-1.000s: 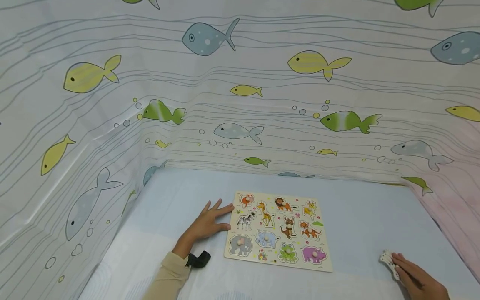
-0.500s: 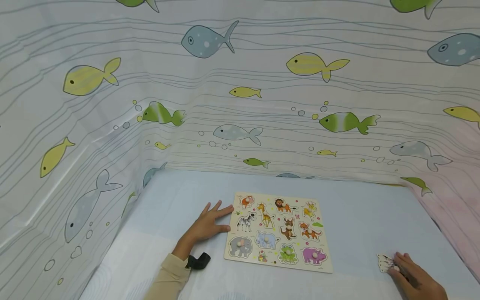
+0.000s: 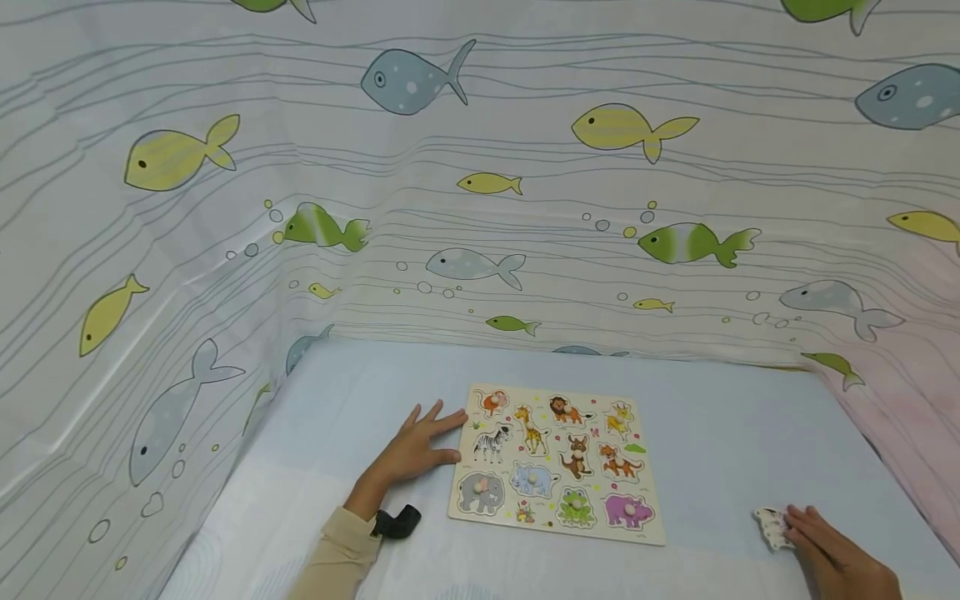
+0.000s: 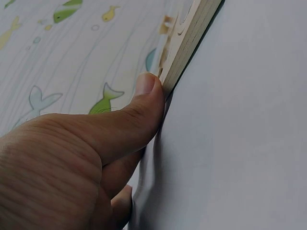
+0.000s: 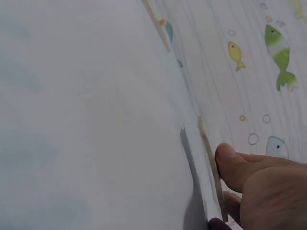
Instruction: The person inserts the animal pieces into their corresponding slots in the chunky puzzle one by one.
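In the head view my left hand [image 3: 416,446], fingers spread, touches the left edge of a wooden animal puzzle board [image 3: 645,533]. The left wrist view has its thumb against the board's side [image 4: 189,48]. Far to the right, my right hand [image 3: 840,554] pinches a white wooden puzzle piece [image 3: 772,529] with dark markings, partly hidden by the fingers. Seen edge-on in the right wrist view, the thin piece [image 5: 215,167] tilts up at the thumb. An elephant [image 3: 481,493], a frog [image 3: 577,506] and a purple hippo [image 3: 630,510] with round knobs sit in the board.
A pale blue-white cloth [image 3: 712,433] covers the table under the board. Fish-patterned sheets [image 3: 555,208] rise at the back and sides. A black wrist mount [image 3: 399,522] sits by my left sleeve [image 3: 341,546].
The piece in my right hand has shifted slightly left and turned, showing a different side tilt between the fingers. My left hand and the board have stayed in place.
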